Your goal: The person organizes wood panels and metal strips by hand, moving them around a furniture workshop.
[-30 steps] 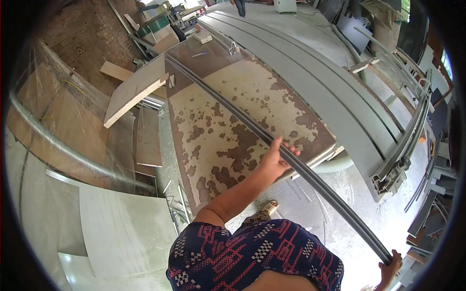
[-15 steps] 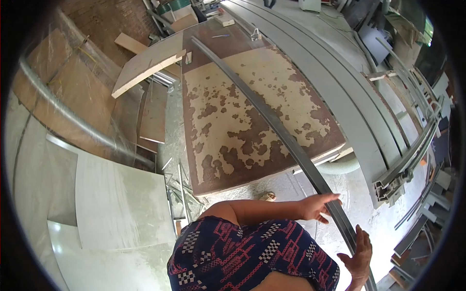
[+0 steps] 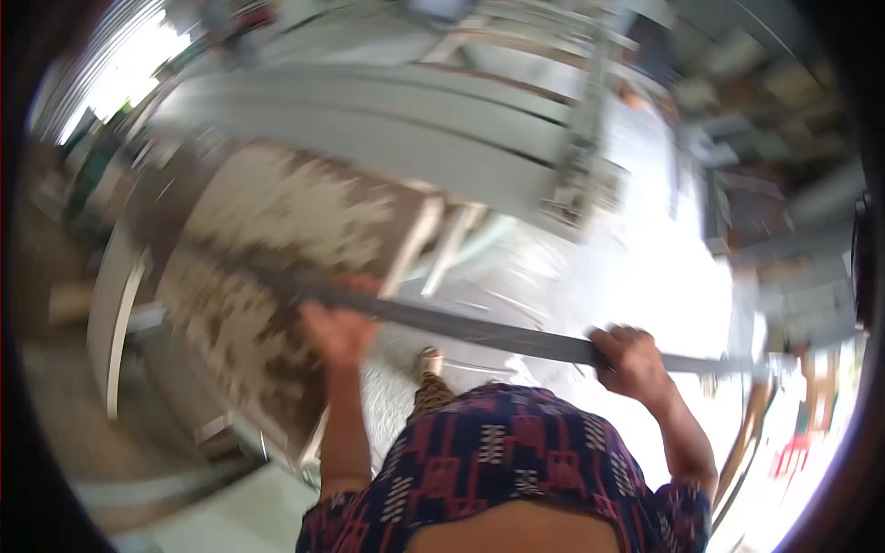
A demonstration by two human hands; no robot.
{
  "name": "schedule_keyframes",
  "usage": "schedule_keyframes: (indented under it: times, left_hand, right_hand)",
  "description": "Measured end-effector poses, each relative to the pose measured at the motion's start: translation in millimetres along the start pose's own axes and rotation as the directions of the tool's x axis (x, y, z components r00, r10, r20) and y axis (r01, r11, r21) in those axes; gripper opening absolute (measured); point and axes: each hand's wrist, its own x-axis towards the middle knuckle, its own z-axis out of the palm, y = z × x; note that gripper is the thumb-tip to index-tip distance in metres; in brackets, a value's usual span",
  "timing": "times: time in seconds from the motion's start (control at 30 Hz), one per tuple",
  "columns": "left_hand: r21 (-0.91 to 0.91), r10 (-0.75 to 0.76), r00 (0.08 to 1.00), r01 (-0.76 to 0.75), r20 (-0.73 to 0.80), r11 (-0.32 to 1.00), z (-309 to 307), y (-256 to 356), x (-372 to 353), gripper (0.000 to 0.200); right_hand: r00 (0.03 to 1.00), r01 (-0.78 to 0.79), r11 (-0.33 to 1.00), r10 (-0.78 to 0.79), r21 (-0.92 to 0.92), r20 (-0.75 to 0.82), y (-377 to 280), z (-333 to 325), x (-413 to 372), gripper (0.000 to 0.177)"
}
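A long grey bar [image 3: 489, 334], narrow and metal-looking, runs across in front of me from the worn table to the far right. My right hand [image 3: 631, 362] is wrapped round it, right of my body. Farther left, my left hand [image 3: 339, 324] holds the same bar, with fingers showing on its far side and the palm on the near side; motion blurs it. The bar's left part passes over the brown, patchy tabletop [image 3: 304, 207]. Its right end is smeared in the bright background.
Beyond the table lies a long grey sliding-saw-like bed [image 3: 387, 120] with a metal frame [image 3: 581, 138] at its right end. A pale board [image 3: 115, 323] stands by the table's left side. Blurred stacked material [image 3: 765, 203] is at the right. My foot [image 3: 430, 361] shows below the bar.
The view has swung to the right and blurred. My hands, loosely open by the bar before, now grip it farther apart. The bar now lies more crosswise before me.
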Motion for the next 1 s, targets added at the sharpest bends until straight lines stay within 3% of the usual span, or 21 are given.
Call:
schedule_keyframes:
  times: [0.03,0.07,0.1,0.13,0.2,0.4,0.47,0.5,0.53,0.77,0.87,1.0]
  left_hand:
    - [0.092,0.046,0.998,-0.049,0.031,0.995,-7.3,17.1,7.6,0.064]
    - [0.175,0.085,0.979,-0.119,0.187,0.977,1.0,23.6,8.7,0.067]
    - [0.175,0.135,0.963,-0.178,0.232,0.968,-9.4,34.1,14.7,0.069]
    - [0.168,0.092,0.919,-0.167,0.383,0.972,-19.3,48.3,23.3,0.066]
    - [0.083,0.134,0.935,-0.17,0.329,0.982,-27.8,62.2,29.7,0.059]
    - [0.086,0.186,0.965,-0.205,0.186,0.975,-34.2,61.6,51.5,0.043]
    - [0.072,0.035,0.946,-0.062,0.322,0.995,-69.6,89.5,70.7,0.032]
    - [0.072,-0.043,0.92,0.016,0.39,0.997,-59.3,85.4,77.4,0.027]
    - [0.092,0.123,0.989,-0.13,0.081,0.987,-52.8,78.5,71.6,0.021]
    - [0.007,0.153,0.966,-0.158,0.21,0.987,23.5,23.3,46.8,0.018]
    - [0.061,0.1,0.899,-0.138,0.427,0.988,64.9,18.5,40.0,0.02]
    - [0.029,0.121,0.849,-0.158,0.514,0.987,122.8,-8.5,18.9,0.02]
  right_hand:
    - [0.999,-0.006,1.0,0.007,-0.016,0.05,2.2,-4.3,-2.0,0.032]
    - [0.999,-0.003,1.0,0.004,-0.016,0.046,3.7,-7.9,-4.7,0.032]
    - [0.999,0.013,1.0,-0.012,-0.011,0.047,4.6,-11.0,-7.8,0.032]
    - [1.0,-0.005,1.0,0.005,-0.024,0.03,4.1,-13.2,-10.8,0.03]
    - [1.0,-0.025,0.999,0.025,-0.039,-0.003,4.8,-13.6,-17.1,0.027]
    - [0.99,-0.074,0.995,0.064,-0.072,-0.123,30.9,13.4,-40.5,0.014]
    - [0.988,-0.118,0.992,0.113,-0.038,-0.107,40.2,22.2,-47.0,0.015]
    - [0.985,-0.145,0.989,0.142,-0.023,-0.102,44.7,26.7,-50.9,0.016]
    - [0.978,-0.194,0.98,0.189,-0.044,-0.092,49.4,31.1,-54.5,0.015]
    - [0.904,-0.401,0.907,0.368,-0.131,-0.218,90.5,51.4,-89.8,0.021]
    - [0.883,-0.443,0.889,0.411,-0.114,-0.226,97.1,67.8,-99.1,0.025]
    - [0.859,-0.482,0.873,0.457,-0.065,-0.231,99.6,91.7,-111.2,0.026]
